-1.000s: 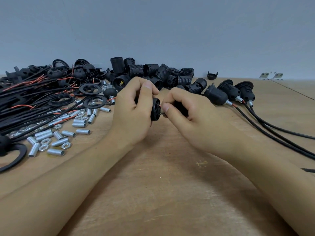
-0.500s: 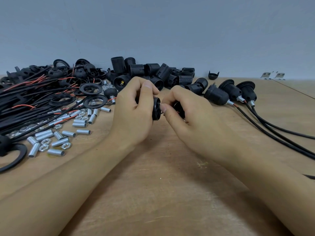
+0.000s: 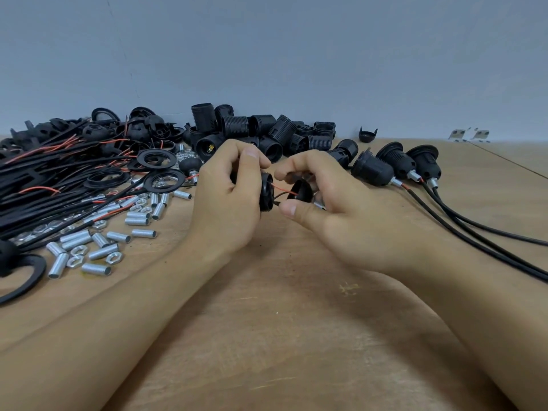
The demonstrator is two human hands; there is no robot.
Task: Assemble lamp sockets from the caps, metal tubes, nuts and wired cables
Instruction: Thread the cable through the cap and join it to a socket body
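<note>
My left hand (image 3: pixel 225 203) grips a black socket body (image 3: pixel 266 192) above the wooden table (image 3: pixel 281 336). My right hand (image 3: pixel 332 209) holds a black cap (image 3: pixel 299 191) a short way to the right of it. A red wire (image 3: pixel 281 188) and a black wire run across the gap between the two parts. A bit of metal tube (image 3: pixel 318 204) shows under the right fingers. Metal tubes (image 3: pixel 100 238) and nuts (image 3: pixel 114 258) lie scattered at the left. Wired cables (image 3: pixel 53 179) are piled at the far left. Loose threaded socket bodies (image 3: pixel 261 134) are heaped at the back.
Three assembled sockets (image 3: pixel 397 166) with black cords (image 3: pixel 480 229) lie at the right. Black rings (image 3: pixel 163 180) sit among the cables, and a large ring (image 3: pixel 20 280) lies at the left edge. A lone cap (image 3: pixel 367 134) and small metal brackets (image 3: pixel 468 134) rest by the wall.
The cap and the socket body have come apart: my right hand drew the cap to the right, baring the red and black wires between them. My left hand stayed put.
</note>
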